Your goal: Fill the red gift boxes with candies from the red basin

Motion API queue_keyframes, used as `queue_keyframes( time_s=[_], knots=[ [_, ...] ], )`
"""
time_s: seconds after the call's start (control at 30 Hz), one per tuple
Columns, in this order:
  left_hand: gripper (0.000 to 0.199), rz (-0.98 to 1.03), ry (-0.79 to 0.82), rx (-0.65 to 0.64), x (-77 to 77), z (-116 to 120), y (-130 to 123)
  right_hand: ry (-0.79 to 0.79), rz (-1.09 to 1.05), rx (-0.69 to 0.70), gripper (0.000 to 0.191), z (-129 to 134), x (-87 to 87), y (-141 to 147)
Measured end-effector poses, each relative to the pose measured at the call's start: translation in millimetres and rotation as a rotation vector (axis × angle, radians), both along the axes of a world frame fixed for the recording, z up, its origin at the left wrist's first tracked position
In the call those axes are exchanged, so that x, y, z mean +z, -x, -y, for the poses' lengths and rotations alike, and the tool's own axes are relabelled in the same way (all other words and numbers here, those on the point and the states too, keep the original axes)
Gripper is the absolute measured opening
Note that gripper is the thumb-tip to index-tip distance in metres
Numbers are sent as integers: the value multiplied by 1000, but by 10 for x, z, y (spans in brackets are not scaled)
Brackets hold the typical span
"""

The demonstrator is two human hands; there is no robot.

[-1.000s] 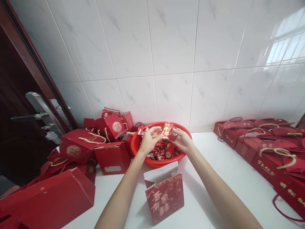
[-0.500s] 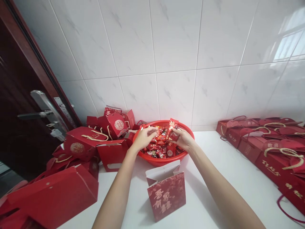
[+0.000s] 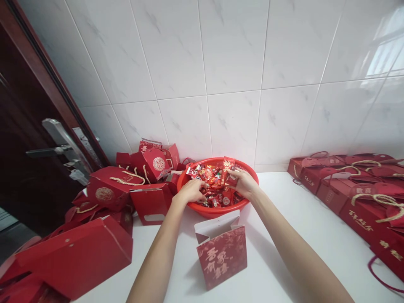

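Observation:
A red plastic basket (image 3: pixel 217 212) full of small wrapped candies (image 3: pixel 215 202) stands against the wall. My right hand (image 3: pixel 244 184) is closed around red candy packets (image 3: pixel 228 166) above the basket's right side; one long packet stands upright from the fingers. My left hand (image 3: pixel 192 191) reaches over the basket's left rim, with its bent fingers apart among the candies and nothing visibly gripped. In front of the basket, between my forearms, an open-topped red gift box (image 3: pixel 222 256) with gold characters stands upright, its pale inside showing.
Red gift boxes with rope handles (image 3: pixel 118 189) are piled at the left, near a door handle (image 3: pixel 59 147). A larger red box (image 3: pixel 78 256) lies at the front left. Rows of closed red boxes (image 3: pixel 341 189) line the right side. A tiled wall (image 3: pixel 233 122) bounds the white table (image 3: pixel 274 202).
My left hand has moved down and nearer to me, from above the candies to the basket's near left part. My right hand stays in place with its packets.

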State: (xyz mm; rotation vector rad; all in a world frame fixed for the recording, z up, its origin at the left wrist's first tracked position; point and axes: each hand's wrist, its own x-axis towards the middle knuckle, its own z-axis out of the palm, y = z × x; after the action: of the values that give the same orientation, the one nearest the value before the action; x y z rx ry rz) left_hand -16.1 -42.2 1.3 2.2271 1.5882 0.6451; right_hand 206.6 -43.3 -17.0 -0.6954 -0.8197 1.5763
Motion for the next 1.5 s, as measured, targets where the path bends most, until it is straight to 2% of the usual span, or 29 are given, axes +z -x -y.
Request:
queue_keyframes(
  time_s=[0.07,0.17,0.27,0.37,0.57,0.87,1.0,1.13,1.23,1.3,1.4,1.5],
  knots=[
    [22,45,17,4,-11,-5,-2,1,2,-3,35,2,3,4],
    [12,182,62,-60,-16,-20,17,-13,1,1,34,4,7,12],
    [17,269,68,-100,-11,-41,19,-7,4,-7,35,-1,1,14],
    [23,349,60,-63,8,-55,-20,2,11,3,34,-3,-3,9],
    [21,491,-18,-45,41,-58,-151,101,0,-56,36,44,60,28],
    [24,692,83,-89,-3,-97,-158,133,11,-96,36,105,143,77],
    [22,644,89,-109,23,-54,-165,105,4,-56,37,102,129,74],
    [21,628,106,-103,49,-20,-186,111,27,-107,37,95,115,76],
    [21,630,122,-58,36,-38,-200,116,58,-165,38,91,117,79],
    [21,585,140,15,10,-61,-203,122,72,-196,39,89,120,81],
    [26,313,135,128,-31,-77,-196,137,74,-235,40,81,118,86],
    [21,-6,77,140,-51,-64,-183,136,79,-254,44,68,108,91]
  ],
)
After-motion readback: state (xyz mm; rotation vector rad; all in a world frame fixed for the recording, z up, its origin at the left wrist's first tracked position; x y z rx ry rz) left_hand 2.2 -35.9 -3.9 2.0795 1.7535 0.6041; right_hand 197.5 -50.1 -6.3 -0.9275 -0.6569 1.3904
